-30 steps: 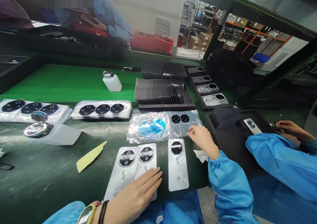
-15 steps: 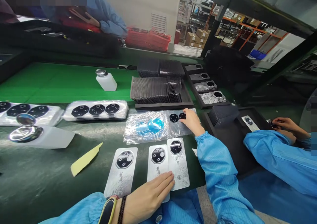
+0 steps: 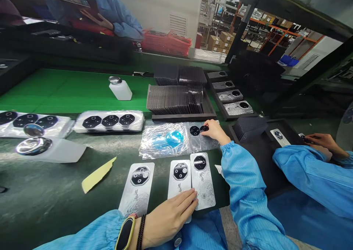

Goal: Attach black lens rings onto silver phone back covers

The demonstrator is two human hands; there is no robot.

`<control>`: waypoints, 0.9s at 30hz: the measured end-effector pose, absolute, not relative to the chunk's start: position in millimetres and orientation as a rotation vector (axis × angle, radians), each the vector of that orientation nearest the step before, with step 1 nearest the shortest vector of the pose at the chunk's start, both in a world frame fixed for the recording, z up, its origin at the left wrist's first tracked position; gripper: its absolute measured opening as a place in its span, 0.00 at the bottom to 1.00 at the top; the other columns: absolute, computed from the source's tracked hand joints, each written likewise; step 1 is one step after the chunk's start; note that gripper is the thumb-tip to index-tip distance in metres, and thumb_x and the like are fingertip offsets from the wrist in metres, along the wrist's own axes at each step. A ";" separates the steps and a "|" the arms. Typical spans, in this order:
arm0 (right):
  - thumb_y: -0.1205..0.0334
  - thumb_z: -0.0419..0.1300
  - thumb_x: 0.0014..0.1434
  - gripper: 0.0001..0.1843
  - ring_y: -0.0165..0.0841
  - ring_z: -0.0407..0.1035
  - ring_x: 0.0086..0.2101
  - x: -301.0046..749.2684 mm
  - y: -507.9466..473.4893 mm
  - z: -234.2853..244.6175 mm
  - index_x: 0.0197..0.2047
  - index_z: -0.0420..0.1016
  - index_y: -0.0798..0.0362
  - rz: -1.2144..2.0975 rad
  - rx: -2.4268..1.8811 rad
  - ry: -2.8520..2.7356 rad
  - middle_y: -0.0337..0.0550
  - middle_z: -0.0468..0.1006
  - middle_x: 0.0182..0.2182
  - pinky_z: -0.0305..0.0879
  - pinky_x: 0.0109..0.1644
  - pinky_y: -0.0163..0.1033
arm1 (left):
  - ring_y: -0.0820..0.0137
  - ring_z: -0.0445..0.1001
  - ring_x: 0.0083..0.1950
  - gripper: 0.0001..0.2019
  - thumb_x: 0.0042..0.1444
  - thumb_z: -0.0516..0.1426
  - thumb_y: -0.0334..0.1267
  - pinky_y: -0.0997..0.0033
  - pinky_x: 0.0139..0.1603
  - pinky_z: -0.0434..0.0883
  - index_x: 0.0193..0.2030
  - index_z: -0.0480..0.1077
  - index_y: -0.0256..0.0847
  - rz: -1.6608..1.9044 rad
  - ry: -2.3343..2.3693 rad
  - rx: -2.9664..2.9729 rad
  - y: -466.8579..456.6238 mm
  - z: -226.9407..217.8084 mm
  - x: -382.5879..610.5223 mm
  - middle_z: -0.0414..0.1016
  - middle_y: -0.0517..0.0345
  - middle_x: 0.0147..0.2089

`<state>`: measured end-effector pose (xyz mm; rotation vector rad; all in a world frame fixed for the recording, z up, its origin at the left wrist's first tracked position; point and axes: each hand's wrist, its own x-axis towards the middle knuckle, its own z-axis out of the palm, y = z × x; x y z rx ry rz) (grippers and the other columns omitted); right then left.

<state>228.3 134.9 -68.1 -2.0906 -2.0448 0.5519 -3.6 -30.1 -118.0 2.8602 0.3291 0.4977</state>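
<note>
My left hand [image 3: 175,213] lies flat with its fingers stretched out over the lower part of a silvery phone back panel [image 3: 180,185], fingertips at the edge of a second panel [image 3: 203,187]. Each panel has a black octagonal camera area and dark lettering. A third such panel [image 3: 138,191] is to the left, its lower end hidden by my sleeve. My right hand [image 3: 216,131] reaches to a clear plastic sheet [image 3: 197,143], thumb and forefinger pinching the edge of a black octagonal sticker [image 3: 204,129]. Another black octagonal sticker [image 3: 194,131] sits beside it on the sheet.
Stacked sticker sheets [image 3: 109,122], a white pump bottle [image 3: 121,90], a nearer bottle [image 3: 60,150] and a torn yellow paper [image 3: 99,174] are on the left. Black racks of thin plates [image 3: 175,99] and a panel tray [image 3: 237,108] stand behind. A co-worker's hand [image 3: 322,141] is at right.
The whole view has shifted slightly, so the things on the table appear a little farther right. Both hands keep nearly the same places on the panel and the sticker.
</note>
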 end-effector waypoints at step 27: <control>0.76 0.54 0.55 0.40 0.43 0.67 0.53 177.4 39.4 -43.0 0.68 0.43 0.54 0.341 -0.876 -2.457 0.54 0.72 0.50 0.71 0.54 0.48 | 0.82 0.48 0.12 0.16 0.41 0.59 0.52 0.81 0.13 0.44 0.24 0.63 0.40 0.645 1.068 1.139 42.1 -60.0 -6.1 0.50 0.75 0.13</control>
